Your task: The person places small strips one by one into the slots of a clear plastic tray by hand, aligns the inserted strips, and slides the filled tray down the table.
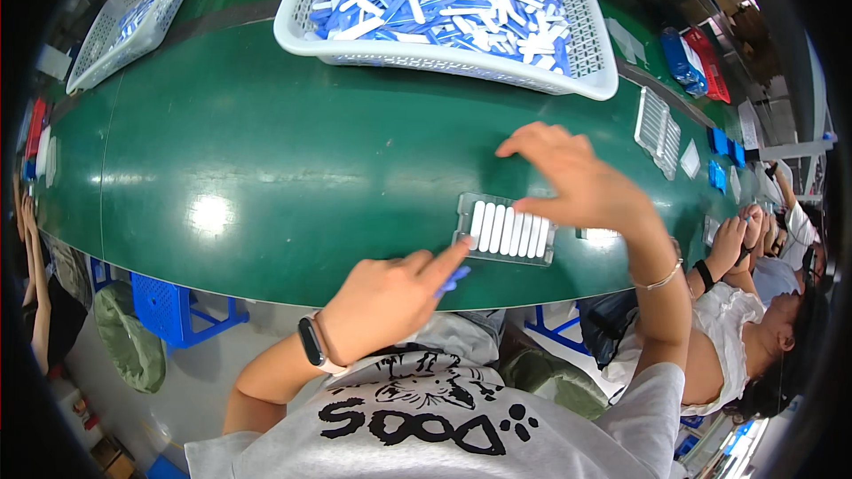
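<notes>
Left hand, index finger extended to the clear tray's near-left corner; blue pieces show beneath, grip unclear. Right hand, fingers spread, thumb by the tray's far edge. White sticks line the tray on a green bench. Beyond, a white basket holds blue and white sticks.

A blue stool and a green sack stood below the near left edge of the bench; a co-worker in white occupied its right end, a red basket the far right.
</notes>
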Motion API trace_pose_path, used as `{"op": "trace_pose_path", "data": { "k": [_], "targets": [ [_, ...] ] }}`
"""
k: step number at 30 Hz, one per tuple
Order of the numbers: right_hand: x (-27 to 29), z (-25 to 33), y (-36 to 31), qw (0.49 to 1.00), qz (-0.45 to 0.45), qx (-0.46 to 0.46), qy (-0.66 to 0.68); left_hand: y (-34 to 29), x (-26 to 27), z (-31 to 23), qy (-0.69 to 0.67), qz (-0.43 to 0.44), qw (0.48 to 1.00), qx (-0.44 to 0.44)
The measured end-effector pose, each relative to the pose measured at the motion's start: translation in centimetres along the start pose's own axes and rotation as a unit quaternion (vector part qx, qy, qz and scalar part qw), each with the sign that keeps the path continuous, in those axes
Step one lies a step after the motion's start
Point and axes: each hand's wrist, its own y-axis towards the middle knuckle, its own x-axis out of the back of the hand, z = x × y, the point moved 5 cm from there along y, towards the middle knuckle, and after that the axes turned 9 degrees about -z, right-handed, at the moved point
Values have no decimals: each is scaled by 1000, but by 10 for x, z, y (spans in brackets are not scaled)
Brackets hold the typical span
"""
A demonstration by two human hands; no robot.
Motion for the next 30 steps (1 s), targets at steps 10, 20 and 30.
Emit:
{"op": "trace_pose_path", "data": {
  "k": [10,20,30],
  "targets": [
    [-1,-91,-127,996,-64,-66,0,3,-4,-7,68,31,997,6],
    [9,-114,-134,978,-190,-86,-6,23,-38,-45,100,80,991,-28],
    [19,-123,-136,982,-155,-104,-24,51,-73,-75,92,120,987,-55]
  ]
}}
